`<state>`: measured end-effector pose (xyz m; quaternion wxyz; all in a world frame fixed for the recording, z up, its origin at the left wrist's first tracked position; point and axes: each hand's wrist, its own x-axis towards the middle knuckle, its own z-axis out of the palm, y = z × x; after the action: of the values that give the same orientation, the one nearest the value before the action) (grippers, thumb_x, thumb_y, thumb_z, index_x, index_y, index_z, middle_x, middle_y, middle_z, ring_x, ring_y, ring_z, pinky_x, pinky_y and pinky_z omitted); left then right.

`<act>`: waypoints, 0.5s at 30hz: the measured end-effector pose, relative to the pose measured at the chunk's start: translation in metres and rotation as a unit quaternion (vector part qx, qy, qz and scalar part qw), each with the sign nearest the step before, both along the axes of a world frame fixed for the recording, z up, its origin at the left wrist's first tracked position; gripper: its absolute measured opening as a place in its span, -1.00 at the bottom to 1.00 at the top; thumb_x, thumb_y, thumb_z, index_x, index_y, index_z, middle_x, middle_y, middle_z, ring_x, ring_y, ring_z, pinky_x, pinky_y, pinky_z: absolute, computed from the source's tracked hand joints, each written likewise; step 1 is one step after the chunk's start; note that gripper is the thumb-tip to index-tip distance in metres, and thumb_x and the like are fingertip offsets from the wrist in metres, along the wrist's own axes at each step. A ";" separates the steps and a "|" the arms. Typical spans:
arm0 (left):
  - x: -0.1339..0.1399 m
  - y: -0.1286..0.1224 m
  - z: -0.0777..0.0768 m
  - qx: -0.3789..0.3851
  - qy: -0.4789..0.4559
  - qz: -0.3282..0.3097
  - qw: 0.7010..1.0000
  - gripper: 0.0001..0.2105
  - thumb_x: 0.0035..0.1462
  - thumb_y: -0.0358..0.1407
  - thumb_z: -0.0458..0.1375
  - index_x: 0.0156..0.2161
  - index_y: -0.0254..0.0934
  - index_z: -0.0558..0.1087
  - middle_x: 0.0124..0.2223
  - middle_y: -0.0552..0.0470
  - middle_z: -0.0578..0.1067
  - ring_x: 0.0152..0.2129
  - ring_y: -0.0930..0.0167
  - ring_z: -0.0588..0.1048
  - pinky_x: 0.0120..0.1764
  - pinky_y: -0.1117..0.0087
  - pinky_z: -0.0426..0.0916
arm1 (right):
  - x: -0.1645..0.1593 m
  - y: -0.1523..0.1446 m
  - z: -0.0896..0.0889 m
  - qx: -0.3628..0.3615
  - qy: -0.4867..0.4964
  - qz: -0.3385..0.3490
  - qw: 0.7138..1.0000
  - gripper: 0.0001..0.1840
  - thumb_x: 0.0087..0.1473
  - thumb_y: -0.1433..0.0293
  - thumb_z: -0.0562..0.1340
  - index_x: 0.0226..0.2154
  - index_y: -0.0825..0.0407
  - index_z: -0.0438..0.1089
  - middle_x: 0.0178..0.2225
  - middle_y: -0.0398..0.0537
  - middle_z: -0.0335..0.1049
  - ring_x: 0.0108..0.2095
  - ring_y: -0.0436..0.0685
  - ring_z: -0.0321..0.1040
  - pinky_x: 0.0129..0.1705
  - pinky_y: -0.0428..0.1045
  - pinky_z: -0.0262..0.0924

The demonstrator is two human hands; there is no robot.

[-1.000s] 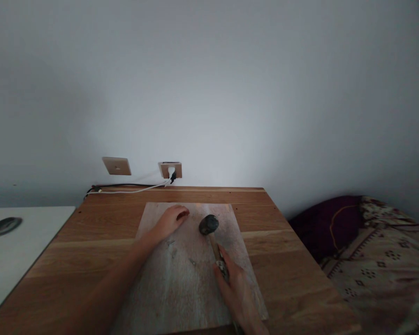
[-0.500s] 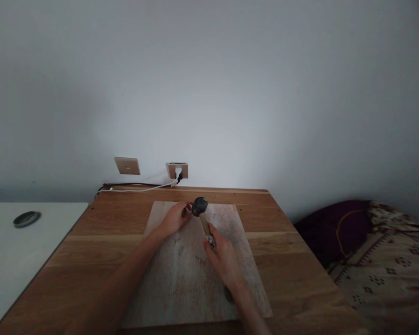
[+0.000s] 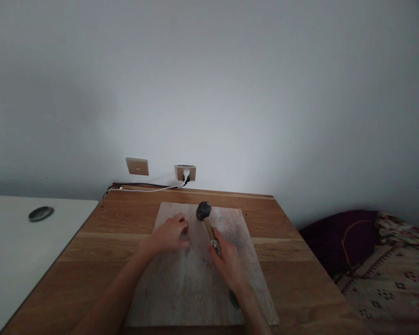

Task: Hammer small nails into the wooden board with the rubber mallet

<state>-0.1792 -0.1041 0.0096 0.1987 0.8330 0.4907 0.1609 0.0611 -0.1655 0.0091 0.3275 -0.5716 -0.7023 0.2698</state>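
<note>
Right hand [image 3: 228, 263] wraps the hammer's [image 3: 204, 211] handle, dark head over the board's [image 3: 171, 298] far end, a grip seemingly chosen for control. Left hand [image 3: 172, 235] hovers beside it, half-curled and blurred, so whether it pinches anything I can't tell; that board probably shields the tabletop [image 3: 80, 253].

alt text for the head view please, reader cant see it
A person's right hand holds a dark-headed hammer over a worn board on a wooden table, while the left hand, blurred, is curled to the hammer's left. Behind is a pale wall with a plugged-in socket; patterned fabric lies at the picture's right.
</note>
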 end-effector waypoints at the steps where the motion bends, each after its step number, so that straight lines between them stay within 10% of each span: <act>1: 0.000 -0.006 0.003 -0.012 0.024 -0.011 1.000 -0.87 -0.02 -0.31 0.30 -0.33 -0.26 0.48 -0.12 -0.12 0.45 -0.17 0.20 0.48 -0.07 0.21 0.38 | 0.004 -0.006 -0.002 0.001 0.010 -0.008 1.000 -0.40 0.27 0.28 0.11 0.29 0.12 0.37 0.03 0.20 0.60 -0.03 0.32 0.58 0.03 0.18 0.44; 8: 0.002 0.002 0.008 -0.054 -0.002 -0.009 0.998 -0.93 0.05 -0.45 0.16 -0.36 -0.25 0.46 -0.27 -0.02 0.51 -0.33 0.32 0.49 -0.24 0.35 0.31 | 0.035 -0.053 -0.023 -0.007 0.044 -0.083 0.996 -0.44 0.29 0.18 0.17 0.23 0.09 0.46 0.15 0.19 0.52 0.16 0.37 0.47 0.18 0.22 0.40; 15: -0.002 0.046 0.002 -0.017 -0.054 0.004 0.998 -0.87 0.15 -0.48 0.11 -0.31 -0.27 0.50 -0.29 -0.02 0.55 -0.32 0.34 0.51 -0.21 0.36 0.32 | 0.034 -0.062 -0.019 -0.010 0.031 -0.128 0.991 -0.41 0.34 0.08 0.12 0.23 0.07 0.46 -0.19 0.11 0.65 -0.09 0.37 0.61 -0.10 0.17 0.55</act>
<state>-0.1813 -0.0580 0.0120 0.2383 0.8177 0.4853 0.1979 0.0946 -0.2276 -0.0099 0.3752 -0.6518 -0.6099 0.2498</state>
